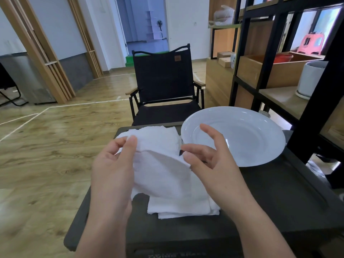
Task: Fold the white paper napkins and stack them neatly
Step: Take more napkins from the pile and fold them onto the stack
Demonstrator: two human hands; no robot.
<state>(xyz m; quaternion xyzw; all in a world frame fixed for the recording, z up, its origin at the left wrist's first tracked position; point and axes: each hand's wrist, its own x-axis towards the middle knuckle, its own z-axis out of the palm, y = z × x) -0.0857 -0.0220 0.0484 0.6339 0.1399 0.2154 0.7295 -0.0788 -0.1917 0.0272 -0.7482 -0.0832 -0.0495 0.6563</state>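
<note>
The left hand [113, 164] pinches the far-left corner of a white paper napkin [163, 170], lifted above the dark worktop [279, 192]. Its long axis slopes down rightward to the right hand [210, 161], pinching the right edge. More napkins [178, 207] lie beneath; a white plate [260, 146] sits right.

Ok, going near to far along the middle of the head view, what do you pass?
Napkins lying on the table → held napkin, pinched by left hand and right hand → black folding chair → doorway.
</note>
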